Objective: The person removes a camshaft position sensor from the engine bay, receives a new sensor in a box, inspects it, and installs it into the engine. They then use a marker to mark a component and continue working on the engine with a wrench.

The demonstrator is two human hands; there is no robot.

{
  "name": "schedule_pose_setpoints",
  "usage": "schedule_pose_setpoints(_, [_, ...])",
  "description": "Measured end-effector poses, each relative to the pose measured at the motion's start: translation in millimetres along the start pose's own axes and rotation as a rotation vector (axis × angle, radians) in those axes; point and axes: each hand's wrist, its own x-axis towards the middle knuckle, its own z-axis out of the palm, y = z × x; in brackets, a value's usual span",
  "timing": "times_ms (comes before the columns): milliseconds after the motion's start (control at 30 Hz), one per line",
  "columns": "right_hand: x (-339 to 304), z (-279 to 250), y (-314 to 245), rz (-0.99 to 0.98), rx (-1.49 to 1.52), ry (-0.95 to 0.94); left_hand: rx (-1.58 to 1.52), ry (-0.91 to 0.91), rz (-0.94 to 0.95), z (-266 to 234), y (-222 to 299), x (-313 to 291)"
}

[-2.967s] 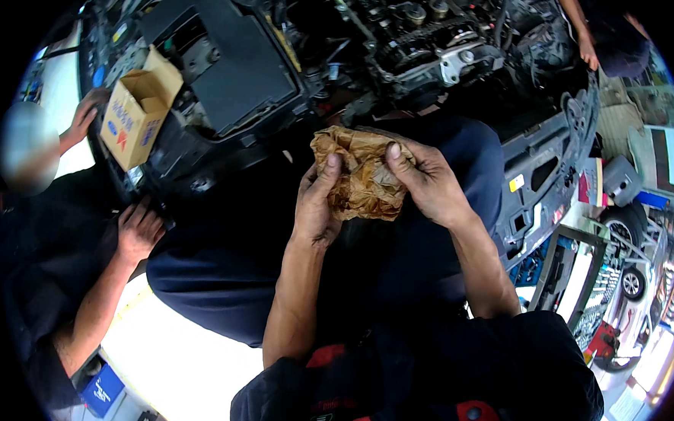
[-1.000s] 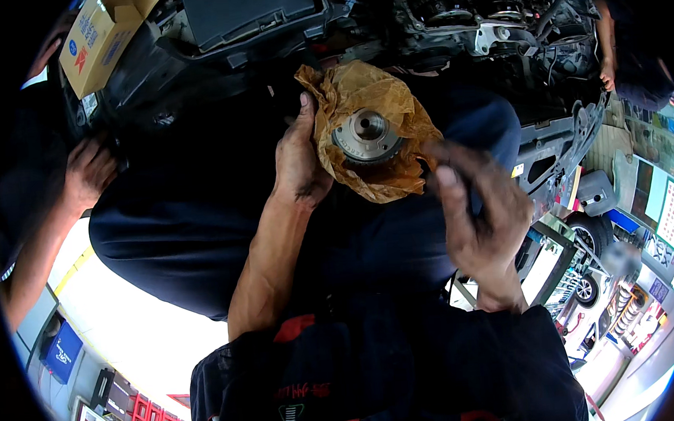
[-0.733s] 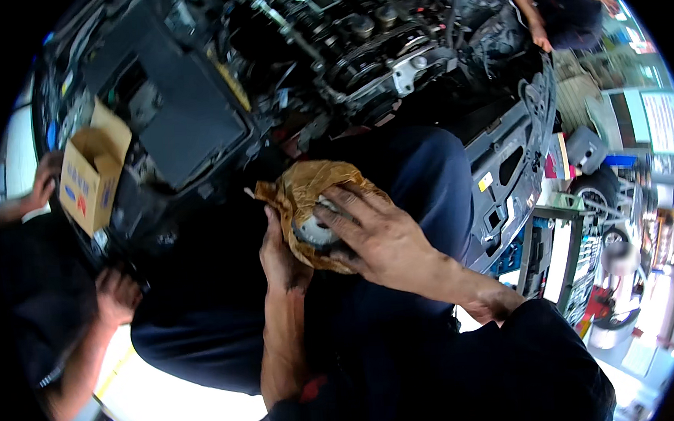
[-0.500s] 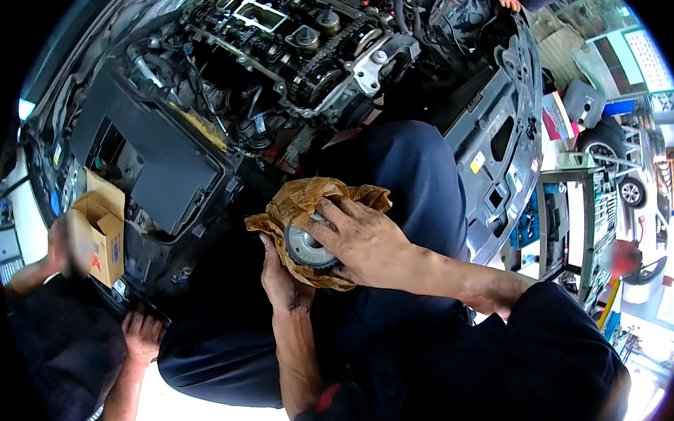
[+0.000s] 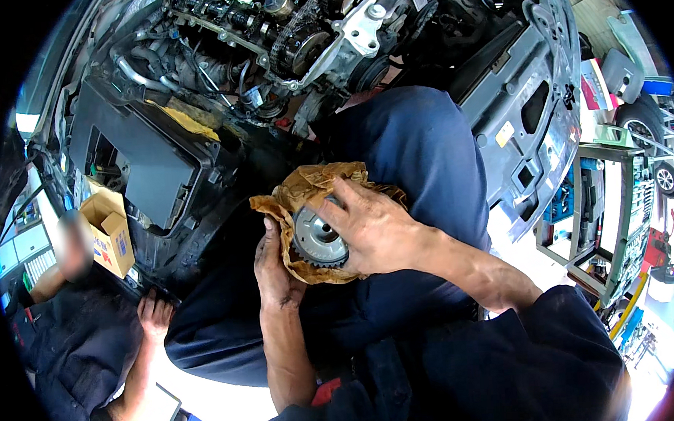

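Observation:
A round grey metal camshaft gear [image 5: 313, 244] with teeth along its lower edge lies in crumpled brown wrapping paper [image 5: 305, 183] above my lap. My left hand [image 5: 277, 268] cups paper and gear from the left, thumb upward, its other fingers mostly hidden beneath. Over the right part of the gear, my right hand [image 5: 380, 227] has its fingers curled on the face and rim. The gear's face with its central hole shows between the two hands.
Ahead is an opened engine [image 5: 298, 48] with exposed chain and camshafts. A black plastic cover [image 5: 144, 160] lies left of it. At left, a co-worker's hand [image 5: 156, 314] rests on the car's edge near an open cardboard box [image 5: 112, 231]. A tool cart [image 5: 619, 218] stands right.
My view has shifted, so the engine sits higher in the picture. My right hand has slid rightward on the gear, and more of its face and teeth shows.

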Motion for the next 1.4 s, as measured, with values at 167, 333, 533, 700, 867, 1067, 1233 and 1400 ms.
schedule_pose_setpoints(167, [-1.4,-14.3,8.8,0.074,0.252,0.022,0.193,0.004,0.082,1.3,18.6,12.6])
schedule_pose_setpoints(333, [3.9,-24.0,11.1,0.045,0.501,0.095,0.333,-0.097,0.234,7.8,33.3,15.1])
schedule_pose_setpoints(533, [6.7,-32.3,24.4,-0.007,0.749,0.097,0.782,-0.113,0.231,-7.8,49.3,13.5])
schedule_pose_setpoints(700, [14.5,-43.1,21.6,0.19,1.301,-0.046,1.304,-0.601,0.41,-0.7,36.6,0.2])
schedule_pose_setpoints(867, [36.4,-45.1,27.9,0.055,1.594,-0.16,1.781,-0.855,0.389,12.9,-41.6,-23.2])
schedule_pose_setpoints(1067, [39.5,-39.8,39.3,0.013,1.84,-0.245,1.849,-0.894,0.374,12.5,-7.9,-31.4])
schedule_pose_setpoints(1233, [38.3,-35.1,44.4,-0.009,1.691,-0.238,1.838,-0.688,0.785,22.6,44.1,-54.3])
schedule_pose_setpoints(1400, [38.9,-39.4,43.1,-0.018,1.549,-0.231,1.105,-0.197,0.836,32.4,74.1,-49.9])
